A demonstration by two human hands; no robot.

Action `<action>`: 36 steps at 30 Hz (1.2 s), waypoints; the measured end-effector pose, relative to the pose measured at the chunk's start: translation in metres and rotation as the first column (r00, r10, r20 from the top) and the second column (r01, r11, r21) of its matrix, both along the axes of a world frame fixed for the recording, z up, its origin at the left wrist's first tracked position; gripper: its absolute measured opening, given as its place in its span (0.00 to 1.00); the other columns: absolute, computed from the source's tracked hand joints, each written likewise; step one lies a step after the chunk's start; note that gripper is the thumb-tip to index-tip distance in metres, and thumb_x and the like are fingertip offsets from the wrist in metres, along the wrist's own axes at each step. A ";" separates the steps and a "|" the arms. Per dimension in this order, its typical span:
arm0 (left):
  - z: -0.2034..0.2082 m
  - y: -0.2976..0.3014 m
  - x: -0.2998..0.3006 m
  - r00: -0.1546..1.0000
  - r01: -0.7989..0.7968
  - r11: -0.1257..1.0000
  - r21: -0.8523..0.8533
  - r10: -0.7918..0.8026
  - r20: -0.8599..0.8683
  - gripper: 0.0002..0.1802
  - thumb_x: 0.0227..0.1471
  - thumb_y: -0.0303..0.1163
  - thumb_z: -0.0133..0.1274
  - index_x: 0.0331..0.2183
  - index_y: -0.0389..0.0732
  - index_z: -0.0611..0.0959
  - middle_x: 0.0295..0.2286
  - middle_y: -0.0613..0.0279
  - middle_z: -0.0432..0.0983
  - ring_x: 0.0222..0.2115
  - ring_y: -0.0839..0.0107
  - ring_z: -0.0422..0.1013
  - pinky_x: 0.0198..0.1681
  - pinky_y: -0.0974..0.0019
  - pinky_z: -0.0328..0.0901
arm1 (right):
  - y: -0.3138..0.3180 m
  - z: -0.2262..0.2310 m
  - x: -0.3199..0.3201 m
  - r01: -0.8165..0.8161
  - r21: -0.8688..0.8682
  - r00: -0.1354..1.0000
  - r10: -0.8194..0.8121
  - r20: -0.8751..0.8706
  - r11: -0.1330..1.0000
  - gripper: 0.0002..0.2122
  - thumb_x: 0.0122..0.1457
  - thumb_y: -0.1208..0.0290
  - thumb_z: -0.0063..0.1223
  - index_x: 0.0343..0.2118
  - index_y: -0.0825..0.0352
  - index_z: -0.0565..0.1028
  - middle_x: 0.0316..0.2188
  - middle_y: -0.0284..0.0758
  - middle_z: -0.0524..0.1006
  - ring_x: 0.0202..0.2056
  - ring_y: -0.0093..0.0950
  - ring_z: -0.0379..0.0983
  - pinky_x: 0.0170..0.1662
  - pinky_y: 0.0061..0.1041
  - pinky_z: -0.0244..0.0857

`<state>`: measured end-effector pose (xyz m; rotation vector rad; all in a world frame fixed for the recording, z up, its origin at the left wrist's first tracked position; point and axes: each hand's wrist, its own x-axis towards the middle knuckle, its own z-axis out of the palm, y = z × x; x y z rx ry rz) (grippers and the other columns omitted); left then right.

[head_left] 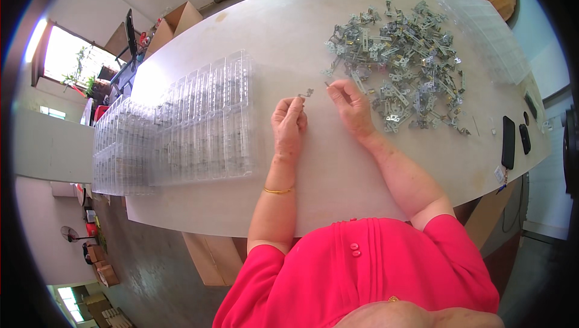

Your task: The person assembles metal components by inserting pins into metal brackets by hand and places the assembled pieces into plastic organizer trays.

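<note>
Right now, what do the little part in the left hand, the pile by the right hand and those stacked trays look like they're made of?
The small bracket in the left hand looks like bright plated metal: silver-grey with a glint. The pile of brackets beside the right hand shows the same shine, probably stamped steel. The stacked trays look like thin clear plastic: see-through, with glossy ribs.

Small assembly workshop — heap of metal brackets [401,65], stacked clear plastic trays [181,129], cardboard boxes [175,23] etc.

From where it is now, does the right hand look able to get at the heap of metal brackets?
Probably yes: the right hand pinches a small pin beside the heap of metal brackets, with only bare table between them.
</note>
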<state>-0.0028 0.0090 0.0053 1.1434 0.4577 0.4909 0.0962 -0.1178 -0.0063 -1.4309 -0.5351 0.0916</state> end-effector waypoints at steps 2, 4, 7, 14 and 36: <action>0.001 0.003 0.000 0.996 -0.009 0.993 -0.119 0.020 0.092 0.10 0.59 0.33 0.55 0.35 0.36 0.78 0.18 0.72 0.65 0.17 0.82 0.59 0.19 0.77 0.53 | 0.000 -0.002 0.001 -0.021 -0.020 0.999 0.022 0.027 1.000 0.05 0.62 0.70 0.58 0.33 0.65 0.76 0.22 0.22 0.68 0.25 0.13 0.60 0.28 0.16 0.58; -0.001 0.006 -0.001 0.996 -0.004 0.992 -0.122 0.016 0.093 0.09 0.60 0.33 0.54 0.35 0.36 0.79 0.19 0.72 0.65 0.17 0.81 0.59 0.20 0.76 0.53 | 0.000 -0.004 0.001 -0.043 -0.043 0.998 0.045 0.051 0.998 0.05 0.61 0.70 0.58 0.33 0.66 0.77 0.22 0.23 0.69 0.24 0.13 0.61 0.28 0.17 0.58; -0.002 0.006 0.000 0.996 0.006 0.993 -0.121 0.006 0.094 0.09 0.61 0.33 0.53 0.35 0.36 0.79 0.20 0.71 0.66 0.17 0.80 0.60 0.20 0.76 0.53 | 0.001 -0.004 0.000 -0.046 -0.084 0.995 0.053 0.082 0.995 0.06 0.60 0.69 0.60 0.33 0.66 0.77 0.22 0.24 0.71 0.24 0.15 0.62 0.27 0.19 0.59; -0.005 0.007 0.000 0.997 0.012 0.995 -0.101 -0.004 0.080 0.09 0.61 0.33 0.53 0.35 0.36 0.79 0.21 0.70 0.66 0.17 0.81 0.61 0.20 0.77 0.54 | 0.000 -0.001 -0.002 -0.049 -0.163 0.989 0.071 0.131 0.985 0.07 0.60 0.67 0.60 0.34 0.65 0.78 0.21 0.27 0.73 0.22 0.17 0.62 0.26 0.20 0.59; -0.004 -0.002 0.000 0.999 0.009 0.988 0.153 -0.016 0.042 0.08 0.60 0.32 0.55 0.33 0.37 0.79 0.20 0.74 0.67 0.19 0.86 0.59 0.20 0.79 0.52 | -0.002 0.002 -0.004 -0.039 -0.223 0.983 0.077 0.166 0.974 0.07 0.61 0.68 0.58 0.36 0.65 0.77 0.20 0.29 0.73 0.21 0.17 0.63 0.25 0.22 0.60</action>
